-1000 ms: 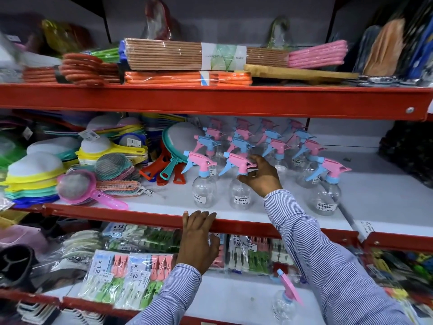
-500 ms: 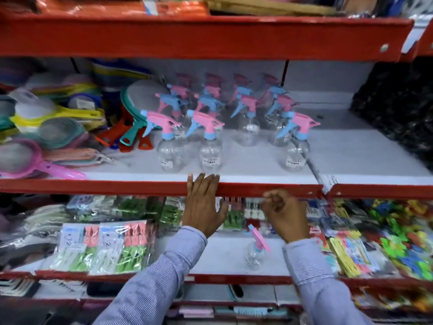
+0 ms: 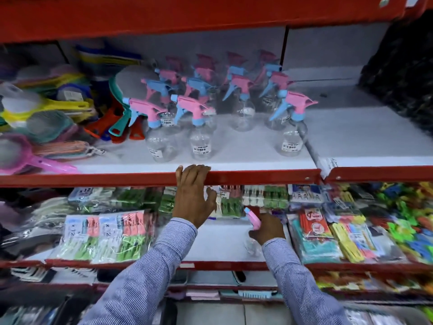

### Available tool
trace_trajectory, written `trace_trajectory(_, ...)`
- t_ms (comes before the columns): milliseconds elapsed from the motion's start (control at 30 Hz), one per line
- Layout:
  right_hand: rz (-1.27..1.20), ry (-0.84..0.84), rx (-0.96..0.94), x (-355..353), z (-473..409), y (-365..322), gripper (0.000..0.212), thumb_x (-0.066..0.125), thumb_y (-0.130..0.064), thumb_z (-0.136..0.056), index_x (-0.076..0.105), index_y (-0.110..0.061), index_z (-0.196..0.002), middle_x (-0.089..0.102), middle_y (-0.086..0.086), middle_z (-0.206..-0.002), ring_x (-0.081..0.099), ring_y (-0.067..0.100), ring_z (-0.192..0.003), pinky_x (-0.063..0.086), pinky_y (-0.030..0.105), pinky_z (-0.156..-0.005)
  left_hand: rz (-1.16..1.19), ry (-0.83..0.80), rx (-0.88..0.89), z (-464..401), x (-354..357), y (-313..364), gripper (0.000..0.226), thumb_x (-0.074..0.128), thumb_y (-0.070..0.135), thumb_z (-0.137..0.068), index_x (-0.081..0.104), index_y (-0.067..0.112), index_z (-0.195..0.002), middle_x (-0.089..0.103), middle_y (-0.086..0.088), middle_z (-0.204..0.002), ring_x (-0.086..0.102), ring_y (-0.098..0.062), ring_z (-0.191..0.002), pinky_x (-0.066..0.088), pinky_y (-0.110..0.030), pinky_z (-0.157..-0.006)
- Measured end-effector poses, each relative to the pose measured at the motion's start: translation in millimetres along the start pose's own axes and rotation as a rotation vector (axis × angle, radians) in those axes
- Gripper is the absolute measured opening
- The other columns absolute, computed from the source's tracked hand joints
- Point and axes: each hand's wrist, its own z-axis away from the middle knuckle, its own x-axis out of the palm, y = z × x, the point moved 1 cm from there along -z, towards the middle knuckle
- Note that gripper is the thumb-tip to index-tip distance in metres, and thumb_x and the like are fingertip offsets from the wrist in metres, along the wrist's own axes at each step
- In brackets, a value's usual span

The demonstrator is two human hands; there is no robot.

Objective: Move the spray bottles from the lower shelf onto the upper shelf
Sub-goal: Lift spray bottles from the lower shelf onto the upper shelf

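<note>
Upper shelf [image 3: 246, 158]: white board with red front lip, spanning the view. Carries a cluster of clear spray bottles [image 3: 201, 127] with pink-and-blue trigger heads at centre, front row of three standing upright near the lip, further rows behind. Coloured strainers [image 3: 46, 127] heaped at 9 o'clock of the cluster; a dark bag [image 3: 403, 73] at 3 o'clock, well apart.

Lower shelf [image 3: 220, 240]: white board, red lip. Packets of clothes pegs [image 3: 105, 235] at 9 o'clock of the bare centre patch; assorted bright packets [image 3: 339, 233] at 3 o'clock.

Striped sleeves [image 3: 145, 277]: two, rising from 6 o'clock.

Left hand [image 3: 193, 195]: fingers together, flat, tips hooked over the upper shelf's red lip, directly below the front-row bottles. Holds nothing.

Right hand [image 3: 267, 227]: on the lower shelf, at 4 o'clock of the left hand. Fingers clamped round the neck of a single spray bottle [image 3: 252, 242].

Single spray bottle: clear body, blurred, standing on the bare patch of the lower shelf; pink trigger head tilted toward 11 o'clock above the knuckles.
</note>
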Motion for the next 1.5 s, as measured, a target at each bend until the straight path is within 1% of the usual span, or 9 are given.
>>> trace_trajectory(100,-0.100,0.047,-0.086,-45.6,34.2,-26.4,0.042,0.078,-0.021,-0.061,0.073,-0.019,-0.102,0.076,0.005,-0.095,0.068,0.021,-0.079,0.043,0.019,-0.063,0.007,0.009,0.001,-0.1,1.0,0.0,0.049,0.066,0.012,-0.073,0.057,0.010,-0.121,0.062,-0.010,-0.117,0.051,-0.029,-0.115,0.022,-0.052,-0.116)
trace_trajectory(300,-0.285,0.101,-0.249,-126.7,99.4,-59.3,0.031,0.085,-0.025,-0.060,0.071,-0.019,-0.088,0.073,-0.005,-0.078,0.064,0.003,-0.061,0.044,0.011,-0.046,0.037,-0.021,-0.054,26.4,4.1,-5.3,0.049,0.068,0.016,-0.070,0.060,0.011,-0.118,0.064,-0.009,-0.111,0.054,-0.029,-0.109,0.024,-0.050,-0.114)
trace_trajectory(367,-0.390,0.120,-0.316,-151.2,114.2,-73.6,0.028,0.086,-0.022,-0.063,0.069,-0.026,-0.084,0.071,-0.012,-0.075,0.060,-0.009,-0.054,0.042,0.005,-0.046,0.051,-0.099,-0.076,46.2,2.5,-5.3,0.050,0.073,0.016,-0.069,0.061,0.012,-0.117,0.064,-0.007,-0.109,0.054,-0.028,-0.107,0.025,-0.049,-0.114)
trace_trajectory(467,-0.481,0.202,-0.368,-184.5,98.2,-108.6,0.028,0.088,-0.019,-0.063,0.071,-0.026,-0.084,0.070,-0.014,-0.077,0.063,-0.006,-0.060,0.047,0.004,-0.053,0.037,-0.122,-0.101,41.7,7.3,-6.0,0.049,0.074,0.016,-0.069,0.061,0.013,-0.116,0.064,-0.005,-0.108,0.056,-0.027,-0.104,0.028,-0.051,-0.112)
trace_trajectory(533,-0.512,0.456,-0.521,-238.5,90.3,-161.1,0.025,0.088,-0.022,-0.062,0.075,-0.019,-0.083,0.073,-0.006,-0.079,0.067,0.007,-0.066,0.051,0.012,-0.062,0.026,0.079,-0.020,-9.4,-36.5,-0.6,0.048,0.072,0.017,-0.070,0.061,0.014,-0.117,0.064,-0.004,-0.109,0.057,-0.026,-0.105,0.028,-0.051,-0.113)
trace_trajectory(633,-0.484,0.577,-0.515,-242.8,49.6,-183.2,0.022,0.084,-0.026,-0.062,0.075,-0.015,-0.078,0.076,0.003,-0.079,0.067,0.016,-0.070,0.053,0.026,-0.067,0.016,-0.027,-0.070,-19.4,-27.5,-0.9,0.048,0.069,0.018,-0.071,0.061,0.015,-0.118,0.064,-0.003,-0.110,0.056,-0.024,-0.106,0.028,-0.052,-0.114)
trace_trajectory(833,-0.341,0.655,-0.428,-208.5,-3.3,-177.5,0.030,0.082,-0.031,-0.059,0.073,-0.012,-0.081,0.075,0.010,-0.082,0.068,0.026,-0.072,0.051,0.024,-0.066,0.048,-0.065,-0.071,-1.6,-12.6,8.6,0.050,0.062,0.019,-0.071,0.060,0.016,-0.121,0.063,-0.003,-0.110,0.055,-0.024,-0.107,0.030,-0.053,-0.113)
trace_trajectory(1133,-0.485,0.666,-0.387,-187.5,-24.0,-173.4,0.052,0.080,-0.019,-0.065,0.060,-0.012,-0.112,0.076,0.011,-0.098,0.073,0.025,-0.083,0.058,0.035,-0.086,0.063,-0.076,-0.079,-1.0,-13.4,5.8,0.051,0.058,0.020,-0.071,0.059,0.016,-0.122,0.063,-0.002,-0.113,0.054,-0.022,-0.109,0.030,-0.053,-0.113)
trace_trajectory(1500,-0.476,0.638,-0.392,-187.4,-20.9,-176.7,0.075,0.073,-0.014,-0.074,0.036,-0.015,-0.140,0.075,0.013,-0.093,0.070,0.028,-0.091,0.047,0.023,-0.088,0.074,-0.084,-0.069,-0.7,-11.6,4.4,0.053,0.060,0.017,-0.071,0.057,0.016,-0.125,0.062,-0.002,-0.117,0.052,-0.023,-0.113,0.025,-0.050,-0.116)
